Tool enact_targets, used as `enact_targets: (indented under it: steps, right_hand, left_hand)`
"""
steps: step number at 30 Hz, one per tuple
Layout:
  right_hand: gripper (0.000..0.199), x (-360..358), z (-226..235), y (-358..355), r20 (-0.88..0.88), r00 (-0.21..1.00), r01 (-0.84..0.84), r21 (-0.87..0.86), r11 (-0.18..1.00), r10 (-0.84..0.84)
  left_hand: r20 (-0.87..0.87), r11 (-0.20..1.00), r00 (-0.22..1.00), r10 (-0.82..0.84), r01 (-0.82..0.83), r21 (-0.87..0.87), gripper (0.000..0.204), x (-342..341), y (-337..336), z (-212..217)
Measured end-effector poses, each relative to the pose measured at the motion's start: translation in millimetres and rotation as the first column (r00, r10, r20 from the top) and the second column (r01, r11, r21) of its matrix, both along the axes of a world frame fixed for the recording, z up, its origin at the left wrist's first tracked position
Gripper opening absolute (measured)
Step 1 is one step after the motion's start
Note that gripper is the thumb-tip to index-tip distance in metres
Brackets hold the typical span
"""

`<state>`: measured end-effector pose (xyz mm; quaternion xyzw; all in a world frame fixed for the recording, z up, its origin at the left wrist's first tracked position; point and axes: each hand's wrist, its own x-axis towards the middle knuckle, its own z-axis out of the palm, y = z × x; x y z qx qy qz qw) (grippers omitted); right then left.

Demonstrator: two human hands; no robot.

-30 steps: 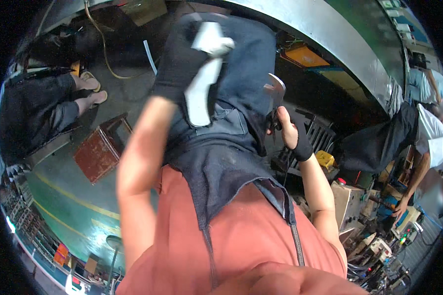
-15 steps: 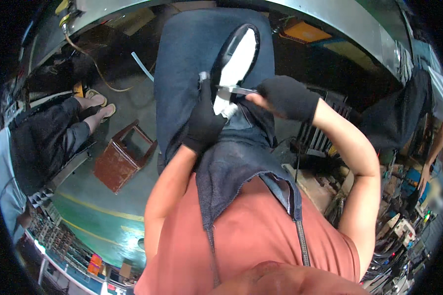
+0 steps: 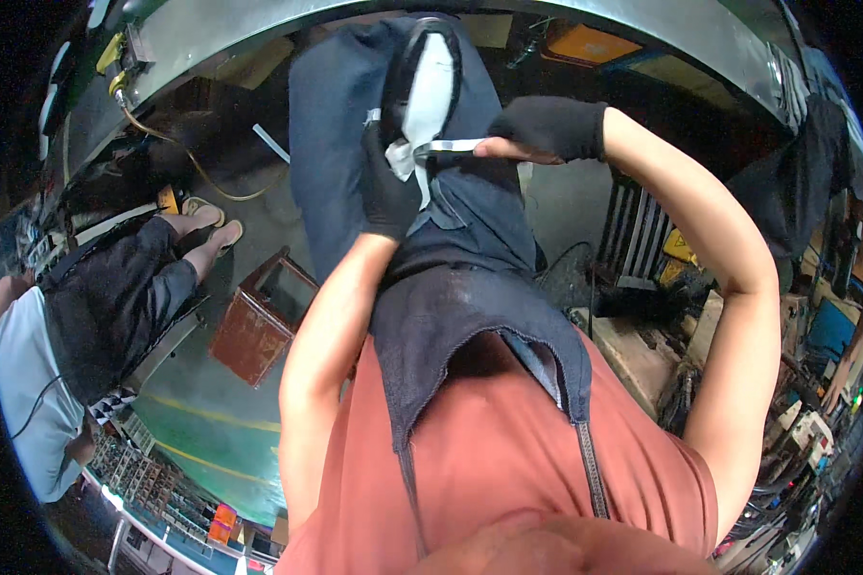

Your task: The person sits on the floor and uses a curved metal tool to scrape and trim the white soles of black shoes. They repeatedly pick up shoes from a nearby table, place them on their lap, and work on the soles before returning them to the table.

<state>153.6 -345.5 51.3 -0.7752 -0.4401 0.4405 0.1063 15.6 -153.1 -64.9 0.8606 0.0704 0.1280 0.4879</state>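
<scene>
A black shoe with a white underside rests over my lap, its toe pointing away from me. My left hand, in a black fingerless glove, grips it along the left side near the heel. Crumpled white material sticks out at that end, and a loose white strip hangs below it. From the right, my right hand, also gloved, holds a narrow flat metal blade like a knife. The blade's tip meets the white material at the heel; its handle is hidden in my fist.
A metal bench edge curves across the far side. Left of me stand a brown wooden stool and a seated person in dark shorts. An orange crate lies under the bench. Dark slats and machinery are at the right.
The shoe and both hands have moved farther from me, with the shoe slightly left. White material at the heel now bunches up beside the blade.
</scene>
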Motion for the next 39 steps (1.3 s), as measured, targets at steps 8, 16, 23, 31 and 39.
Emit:
enact_targets:
  steps: [8, 16, 23, 31, 39]
  right_hand:
    - [0.041, -44.8, -16.5, 34.0, 0.380, 0.917, -0.351, 0.614, 0.707, 0.125]
    - [0.044, -62.9, 7.5, -45.6, -0.295, 0.628, 0.758, 0.026, 0.651, -0.720]
    - [0.035, -29.8, 29.3, 9.2, 0.248, 0.933, 0.068, 0.593, 0.803, -0.262]
    - [0.049, -37.6, -1.8, -10.7, 0.070, 0.831, 0.505, 0.321, 0.801, -0.552]
    - [0.041, -73.1, 23.4, -21.8, -0.354, 0.477, 0.869, 0.048, 0.493, -0.805]
  left_hand:
    - [-0.177, 0.983, 0.983, -0.054, 0.021, -0.181, 0.054, 20.5, 27.3, 38.4]
    - [-0.186, 0.985, 0.982, 0.015, -0.046, -0.165, 0.032, 35.4, 12.9, 18.0]
    - [-0.165, 0.780, 0.821, -0.546, 0.428, -0.456, 0.033, 40.1, 21.0, 23.4]
    - [-0.147, 0.687, 0.845, -0.513, 0.302, -0.661, 0.057, 40.6, 15.2, 49.0]
    - [-0.158, 0.911, 0.968, -0.194, 0.118, -0.396, 0.055, 50.4, 4.3, 36.6]
